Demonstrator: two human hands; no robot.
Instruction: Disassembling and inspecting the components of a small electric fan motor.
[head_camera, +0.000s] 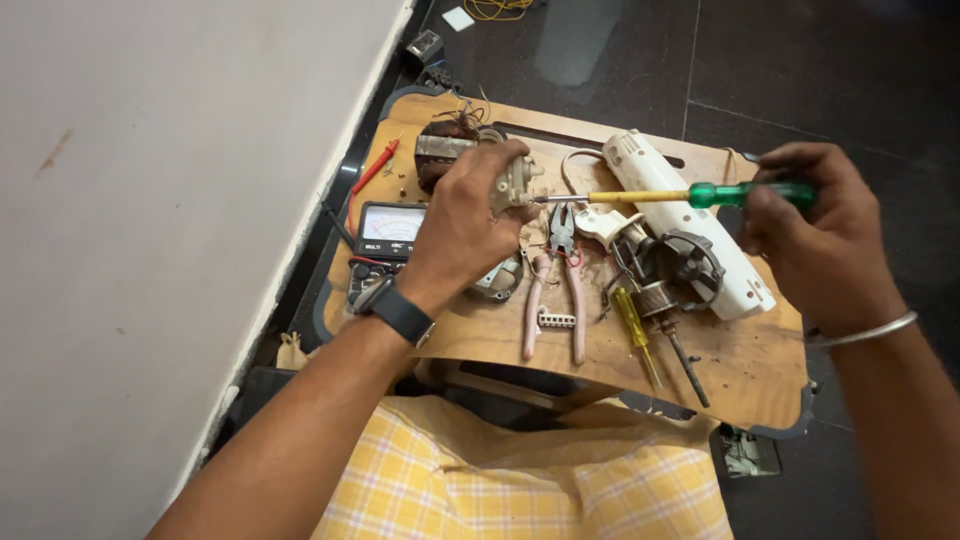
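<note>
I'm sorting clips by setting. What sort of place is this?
Probably an improvised repair spot on a floor, not a proper workshop: a low wooden board on dark tiles holds a multimeter, pliers and loose motor parts, while the right hand works a screwdriver.

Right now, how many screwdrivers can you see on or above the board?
2. The green-handled screwdriver is in the right hand; the yellow-handled screwdriver lies beside the pliers. Clutter may hide others.
</note>
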